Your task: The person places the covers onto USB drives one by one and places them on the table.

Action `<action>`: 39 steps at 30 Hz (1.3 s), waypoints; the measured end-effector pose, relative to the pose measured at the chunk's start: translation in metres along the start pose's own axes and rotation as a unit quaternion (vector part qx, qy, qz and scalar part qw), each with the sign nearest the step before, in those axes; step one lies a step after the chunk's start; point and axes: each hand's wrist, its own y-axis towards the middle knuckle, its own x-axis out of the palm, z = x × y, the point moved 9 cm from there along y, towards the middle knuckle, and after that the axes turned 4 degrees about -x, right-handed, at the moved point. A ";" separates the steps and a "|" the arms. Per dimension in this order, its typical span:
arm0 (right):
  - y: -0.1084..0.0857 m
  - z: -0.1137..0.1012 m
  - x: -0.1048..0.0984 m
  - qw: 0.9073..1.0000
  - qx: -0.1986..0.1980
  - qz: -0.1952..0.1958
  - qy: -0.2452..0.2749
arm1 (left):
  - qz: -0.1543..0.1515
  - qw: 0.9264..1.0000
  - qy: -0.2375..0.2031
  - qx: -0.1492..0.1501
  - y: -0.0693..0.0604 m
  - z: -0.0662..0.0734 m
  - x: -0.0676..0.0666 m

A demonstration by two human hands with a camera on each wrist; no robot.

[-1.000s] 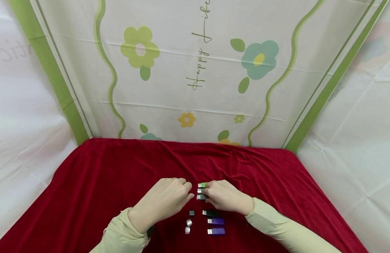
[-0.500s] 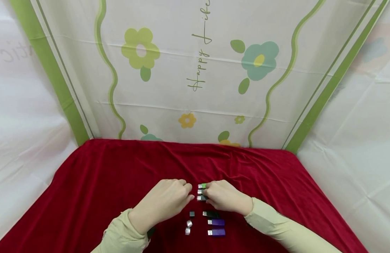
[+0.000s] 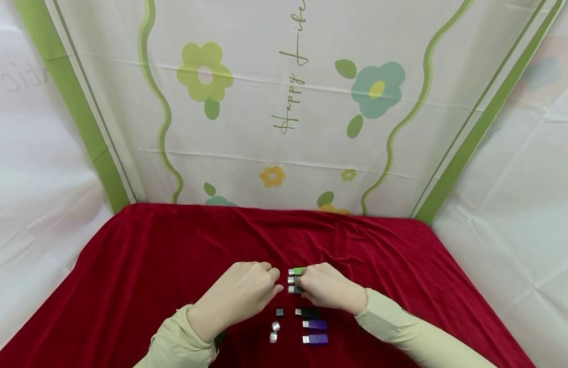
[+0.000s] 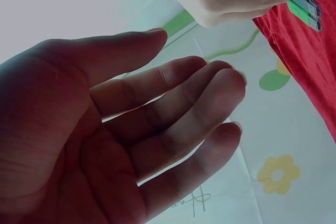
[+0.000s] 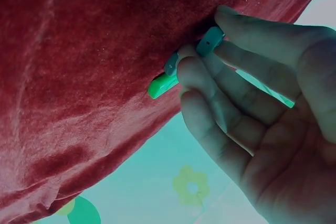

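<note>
The right hand (image 3: pixel 330 287) pinches a grey memory stick (image 3: pixel 295 290) on the red-draped bench (image 3: pixel 182 245), its tip now drawn level with the middle stick (image 3: pixel 291 280) and the green stick (image 3: pixel 296 271), leaving the trio straighter than a second ago. The left hand (image 3: pixel 240 291) hovers empty, fingers loosely bent.

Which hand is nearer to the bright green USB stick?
The right hand: it is by the right end of the green USB stick, pinching a grey USB stick in the same row. The left hand is apart, off to the green one's left.
</note>
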 end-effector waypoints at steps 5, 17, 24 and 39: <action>-0.001 -0.002 -0.001 1.000 -0.001 -0.003 0.007 | 0.000 1.000 0.000 0.000 0.000 0.000 0.000; -0.001 -0.002 -0.003 1.000 -0.003 0.005 -0.024 | 0.003 1.000 0.004 0.000 -0.001 0.000 0.000; -0.002 -0.004 -0.008 0.999 -0.006 0.016 -0.046 | 0.001 1.000 0.001 0.003 -0.001 0.000 0.001; -0.011 -0.020 -0.035 0.999 -0.032 -0.024 0.037 | -0.010 1.000 -0.010 -0.002 -0.001 0.001 -0.001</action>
